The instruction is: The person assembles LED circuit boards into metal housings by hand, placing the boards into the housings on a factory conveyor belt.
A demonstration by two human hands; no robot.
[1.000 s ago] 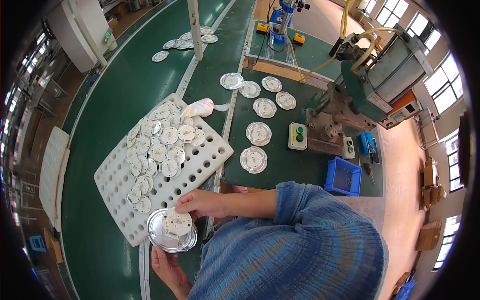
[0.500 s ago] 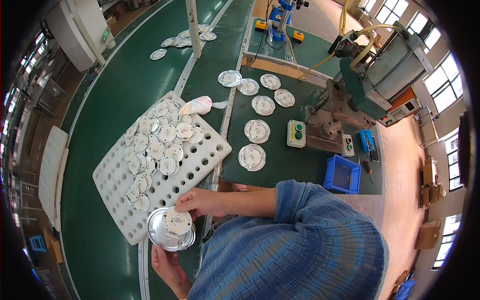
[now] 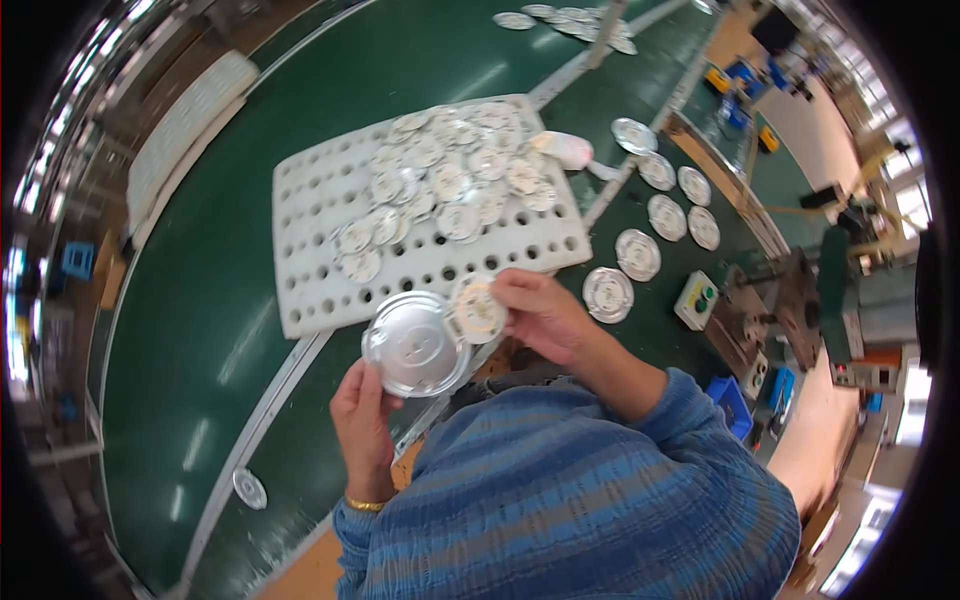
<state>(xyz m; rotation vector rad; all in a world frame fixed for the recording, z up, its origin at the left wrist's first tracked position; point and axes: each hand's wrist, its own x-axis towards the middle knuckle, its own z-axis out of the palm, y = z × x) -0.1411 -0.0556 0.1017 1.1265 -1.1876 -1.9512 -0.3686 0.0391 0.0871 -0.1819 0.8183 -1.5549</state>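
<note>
My left hand (image 3: 366,410) grips the lower left rim of a round silver metal dish (image 3: 412,348), its shallow inside facing up. Between the thumb and fingers of my right hand (image 3: 535,308) is a thin white round board (image 3: 478,308) with small parts on it. The board sits at the dish's right edge, slightly overlapping it in view; whether they touch is unclear. Just beyond both hands lies a white foam tray (image 3: 310,290) with rows of holes, and a heap of similar white boards (image 3: 450,180) is piled on it.
Several silver discs (image 3: 638,255) lie on the green table right of the tray, near a green-button box (image 3: 697,300) and a press (image 3: 795,300). A white-and-pink bundle (image 3: 568,150) touches the tray's right side. One disc (image 3: 249,488) lies at lower left. A blue bin (image 3: 730,405) stands right.
The view has turned, shifting the tray and table. The white board has moved from over the dish's middle to its right edge, exposing the dish's inside.
</note>
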